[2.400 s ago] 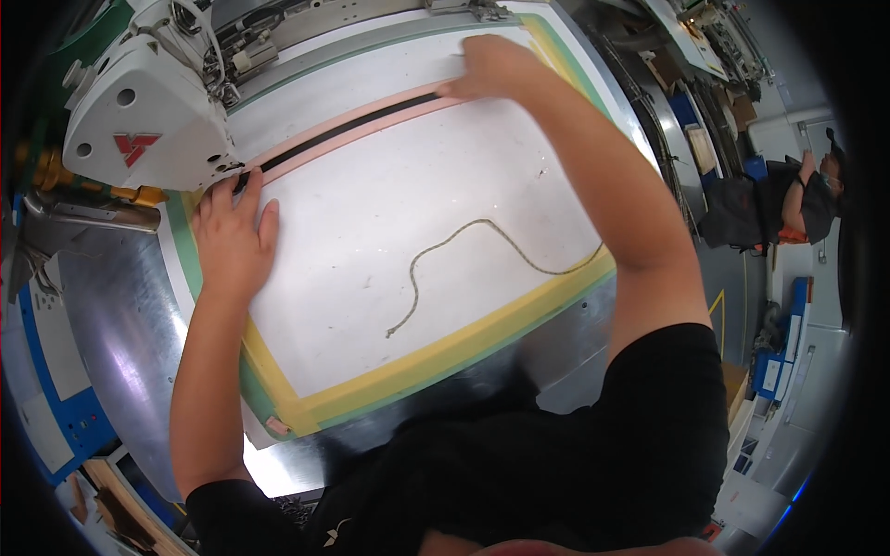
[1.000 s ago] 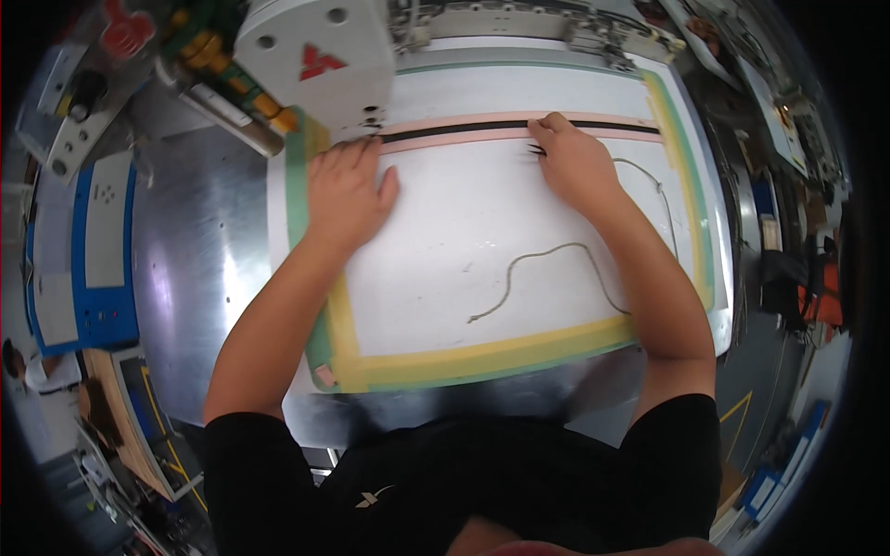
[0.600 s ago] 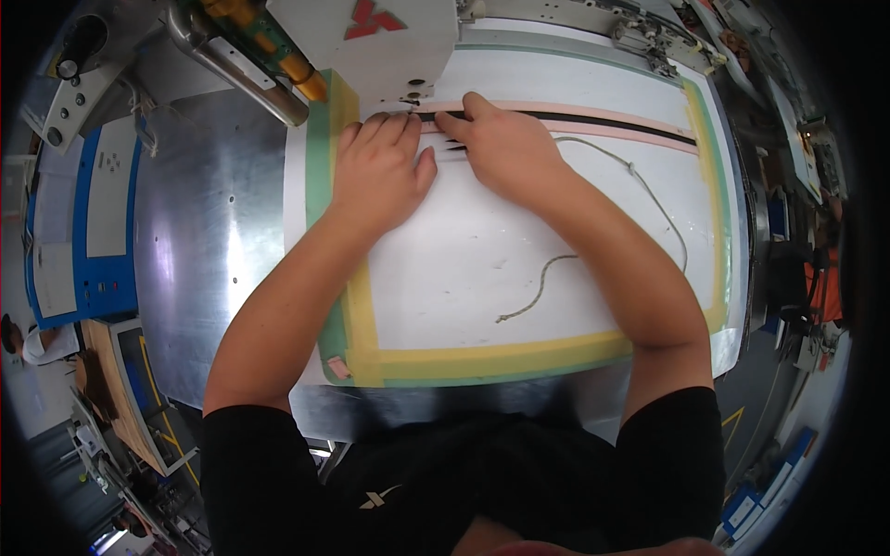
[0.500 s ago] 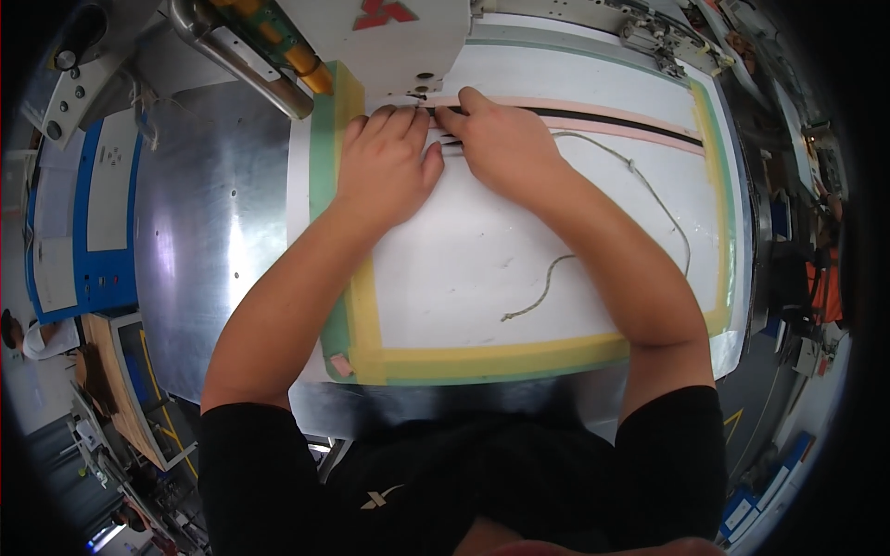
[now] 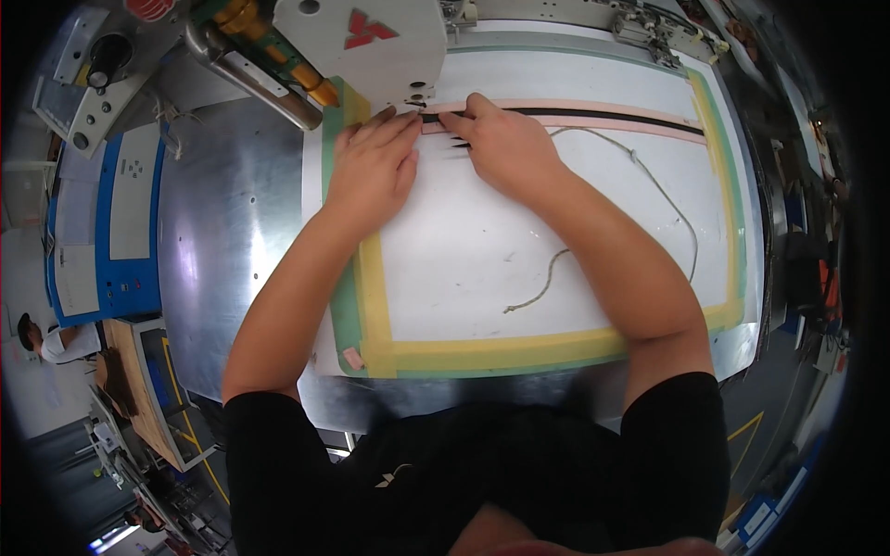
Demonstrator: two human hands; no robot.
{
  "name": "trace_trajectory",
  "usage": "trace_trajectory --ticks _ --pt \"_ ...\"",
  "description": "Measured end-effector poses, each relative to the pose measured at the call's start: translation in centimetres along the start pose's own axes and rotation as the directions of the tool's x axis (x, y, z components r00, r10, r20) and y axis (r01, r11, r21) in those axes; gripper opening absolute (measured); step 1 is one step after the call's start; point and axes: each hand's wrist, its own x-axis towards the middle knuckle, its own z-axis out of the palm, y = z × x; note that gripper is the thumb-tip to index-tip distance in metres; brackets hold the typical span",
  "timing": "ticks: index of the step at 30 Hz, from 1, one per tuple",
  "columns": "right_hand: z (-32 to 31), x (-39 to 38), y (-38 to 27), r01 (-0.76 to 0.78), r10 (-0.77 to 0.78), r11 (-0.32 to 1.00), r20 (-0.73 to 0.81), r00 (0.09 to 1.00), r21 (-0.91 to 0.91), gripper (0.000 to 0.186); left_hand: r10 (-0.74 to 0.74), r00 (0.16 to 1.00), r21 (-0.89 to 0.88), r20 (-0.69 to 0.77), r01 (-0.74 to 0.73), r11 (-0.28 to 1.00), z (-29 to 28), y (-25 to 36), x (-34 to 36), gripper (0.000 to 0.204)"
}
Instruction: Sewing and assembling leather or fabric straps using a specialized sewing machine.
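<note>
A black strip (image 5: 593,119) lies between two pink bands (image 5: 579,121) along the far side of a white sheet. My left hand (image 5: 375,171) lies flat at the strip's left end, fingers stretched toward the machine head. Just right of it, my right hand (image 5: 510,148) presses thumb and forefinger onto the strip. A pointed dark tool with two thin tips (image 5: 461,144), possibly tweezers, sticks out from under its curled fingers; the rest is hidden in the palm. A thin greenish cord (image 5: 669,206) curls over the sheet, partly under my right forearm.
Yellow and green tape (image 5: 501,352) borders the white sheet (image 5: 454,278). A white machine head (image 5: 366,56) stands just beyond my hands, with a metal tube (image 5: 246,74) to its left. A bare metal tabletop (image 5: 232,213) extends left toward a blue cabinet (image 5: 125,222). A person (image 5: 60,338) is at the far left.
My left hand has slid left, away from my right hand, uncovering the left end of the black strip and pink bands. My right hand keeps pressing the strip. The whole view has shifted slightly.
</note>
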Motion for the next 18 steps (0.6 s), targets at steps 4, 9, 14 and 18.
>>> trace_trajectory --ticks 4,9,14,18 --pt "0.0 0.2 0.0 0.014 -0.014 0.999 -0.019 1.0 0.035 0.046 -0.01 1.0 -0.024 0.023 0.01 1.0 0.2 0.5 -0.6 0.042" --pt "-0.7 0.4 -0.3 -0.001 0.001 1.0 0.031 1.0 -0.011 0.042 0.02 1.0 0.038 -0.011 -0.019 0.999 0.1 1.0 -0.6 0.043" --pt "-0.7 1.0 -0.5 0.002 0.0 1.0 0.066 0.998 -0.031 0.04 0.038 0.999 0.054 -0.015 -0.037 0.998 0.2 0.9 -0.6 0.043" --pt "-0.8 0.7 -0.5 -0.008 0.01 1.0 0.07 0.997 -0.029 0.04 0.034 0.999 0.052 -0.028 -0.033 0.998 0.1 1.3 -0.5 0.042"
